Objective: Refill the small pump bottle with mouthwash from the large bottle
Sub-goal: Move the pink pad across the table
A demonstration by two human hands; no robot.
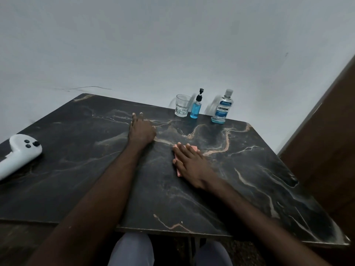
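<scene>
Two hands lie flat — left hand (141, 129) spread on the table (249, 169), right hand (190, 162) pressing a pink cloth (194, 147), likely ready for spills — both bottles untouched.

"LISTERINE COOL MINT" on the large bottle's (222, 107) blue label

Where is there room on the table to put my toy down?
Plenty. The table is bare between the white controller and the left hand, and along the near edge and right side past the right hand, which lies flat on a pink cloth. The far right corner is crowded: glass, pump bottle, mouthwash bottle.
</scene>
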